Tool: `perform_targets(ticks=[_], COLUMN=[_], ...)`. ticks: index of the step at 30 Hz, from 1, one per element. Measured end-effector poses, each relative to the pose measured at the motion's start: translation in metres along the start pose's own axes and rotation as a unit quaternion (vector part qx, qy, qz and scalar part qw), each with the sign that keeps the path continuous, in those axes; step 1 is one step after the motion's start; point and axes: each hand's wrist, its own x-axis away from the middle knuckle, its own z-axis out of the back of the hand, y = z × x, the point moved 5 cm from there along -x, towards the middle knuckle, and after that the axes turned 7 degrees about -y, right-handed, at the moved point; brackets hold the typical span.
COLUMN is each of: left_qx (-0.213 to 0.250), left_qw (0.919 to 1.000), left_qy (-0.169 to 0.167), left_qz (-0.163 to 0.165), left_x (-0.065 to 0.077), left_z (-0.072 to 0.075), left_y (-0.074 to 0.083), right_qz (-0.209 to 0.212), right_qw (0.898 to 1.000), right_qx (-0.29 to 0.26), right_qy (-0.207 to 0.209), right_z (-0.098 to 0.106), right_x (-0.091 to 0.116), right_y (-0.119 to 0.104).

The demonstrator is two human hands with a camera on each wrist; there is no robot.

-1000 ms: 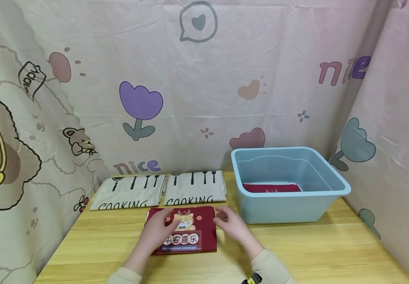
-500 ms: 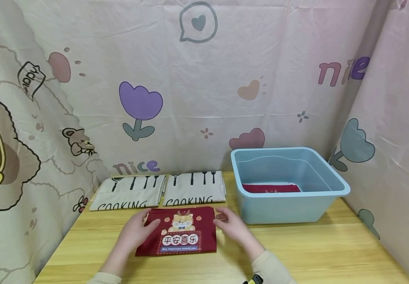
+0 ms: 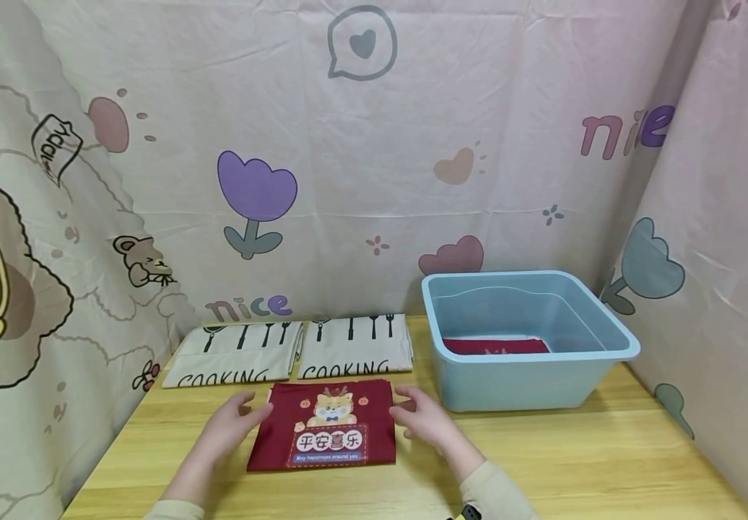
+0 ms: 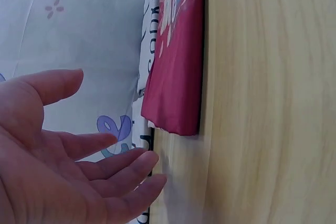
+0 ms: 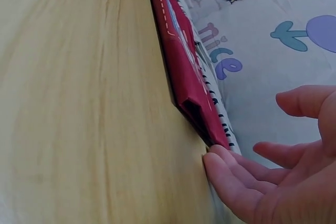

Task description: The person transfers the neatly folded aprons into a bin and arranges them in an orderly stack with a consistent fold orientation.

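Observation:
A folded dark red cloth (image 3: pixel 325 426), printed with a cartoon animal and white characters, lies flat on the table. Off its left edge hovers my left hand (image 3: pixel 231 425), fingers loosely extended. The left wrist view shows that hand (image 4: pixel 79 166) apart from the red cloth (image 4: pixel 176 77), holding nothing. At the cloth's right edge is my right hand (image 3: pixel 426 417), with thumb and fingers spread. In the right wrist view its fingertips (image 5: pixel 215 161) are at the corner of the red cloth (image 5: pixel 191 85); whether they touch it is hard to tell.
Two folded white cloths (image 3: pixel 237 354) (image 3: pixel 356 348) with utensil prints and "COOKING" lie side by side behind the red one. At right stands a light blue bin (image 3: pixel 517 383) with another red folded cloth (image 3: pixel 494 346) inside. A printed curtain (image 3: pixel 361 180) hangs behind the table (image 3: pixel 608 462).
My left hand has moved left off the red cloth, uncovering its left part and print. My right hand stays by the right edge, its fingers slightly more spread.

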Motion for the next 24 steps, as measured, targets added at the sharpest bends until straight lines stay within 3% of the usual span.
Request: perform_targets(ticks=[6,15,24], left_qx=[0.096,0.190,0.196], left_qw=[0.9946,0.9792,0.9780], left_qy=[-0.032,-0.048,-0.035], left_qz=[0.026,0.053,0.061], left_x=[-0.002,-0.002,-0.003], left_z=[-0.004,-0.009,-0.012], left_y=[-0.007,-0.009,-0.011], right_qz=[-0.023,-0.049,-0.060], right_qw=[0.998,0.991,0.983], right_qx=[-0.055,-0.123,-0.167], right_qy=[-0.017,-0.033,-0.042], right_z=[0.001,0.002,-0.004], right_x=[-0.002,-0.004,-0.007], right_y=[0.006,0.012,0.015])
